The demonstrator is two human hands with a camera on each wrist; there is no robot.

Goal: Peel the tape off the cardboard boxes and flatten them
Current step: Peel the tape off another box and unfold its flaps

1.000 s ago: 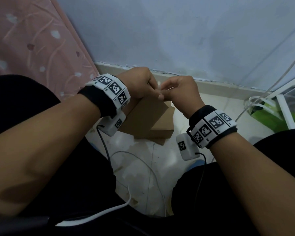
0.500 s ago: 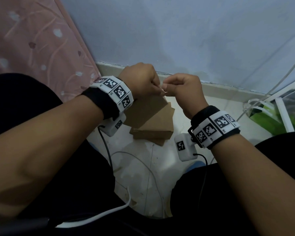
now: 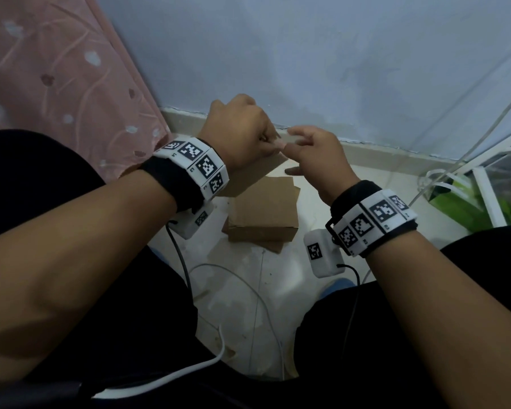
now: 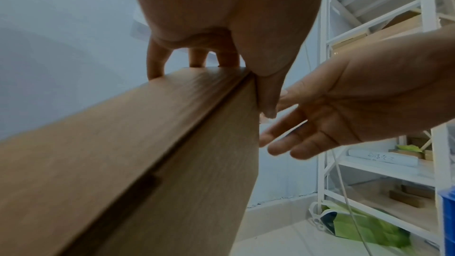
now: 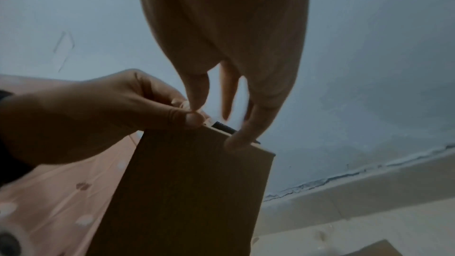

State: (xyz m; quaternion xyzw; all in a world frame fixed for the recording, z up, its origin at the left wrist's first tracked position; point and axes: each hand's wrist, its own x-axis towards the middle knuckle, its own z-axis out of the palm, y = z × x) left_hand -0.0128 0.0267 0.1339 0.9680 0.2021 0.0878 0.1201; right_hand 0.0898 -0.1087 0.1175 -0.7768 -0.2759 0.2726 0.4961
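Up by the wall, left hand (image 3: 242,134) clamped on the cardboard box (image 4: 152,153) corner — right hand (image 3: 316,154) loosely spread, fingertips brushing its edge

Bare-armed person in black trousers (image 3: 106,305) wears black wrist straps (image 3: 171,184) with white marker-printed bands (image 3: 199,165), each carrying a small white camera box (image 3: 322,255) trailing a black cable (image 3: 182,261).

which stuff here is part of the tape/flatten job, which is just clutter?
Job:
- held cardboard box, gripped by left hand
- right hand, fingers loose at the box's top edge
- flattened cardboard pile on the floor

Clutter:
- white shelf rack
- green bag
- white cable
- pink patterned fabric
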